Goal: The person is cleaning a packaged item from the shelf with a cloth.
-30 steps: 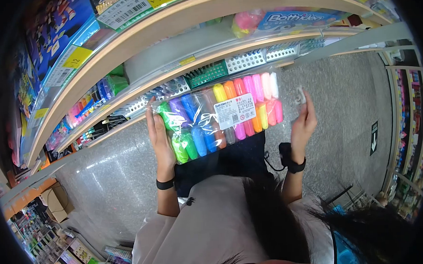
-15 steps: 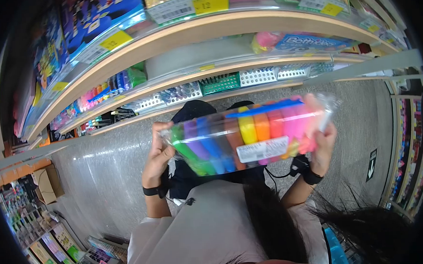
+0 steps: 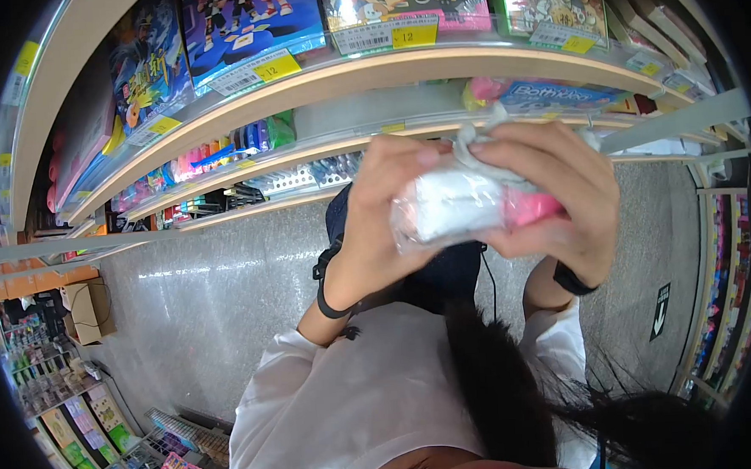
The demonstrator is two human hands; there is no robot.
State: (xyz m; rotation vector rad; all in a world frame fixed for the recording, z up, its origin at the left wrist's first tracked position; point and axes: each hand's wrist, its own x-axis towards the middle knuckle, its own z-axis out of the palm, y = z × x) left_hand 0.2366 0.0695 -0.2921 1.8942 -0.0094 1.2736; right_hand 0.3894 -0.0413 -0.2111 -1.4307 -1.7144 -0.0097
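Note:
Between my hands is a clear plastic package (image 3: 463,203), raised close to the camera and seen end-on, with a white part and a bright pink part showing through the film. My left hand (image 3: 379,221) wraps round its left side. On the right, my right hand (image 3: 556,187) grips the package, with the thumb side near the pink part and the fingers over the top at the crumpled wrapper. The colored contents along its length are hidden.
Ahead is a shelf (image 3: 333,79) with boxed goods and yellow price labels. A lower shelf holds colorful packs (image 3: 218,149) and a blue box (image 3: 555,95). A cardboard box (image 3: 88,311) sits at the left; more racks (image 3: 722,276) line the right.
The package has turned from lengthwise to end-on and come nearer the camera. My hands have moved up and closer together. The view has shifted slightly.

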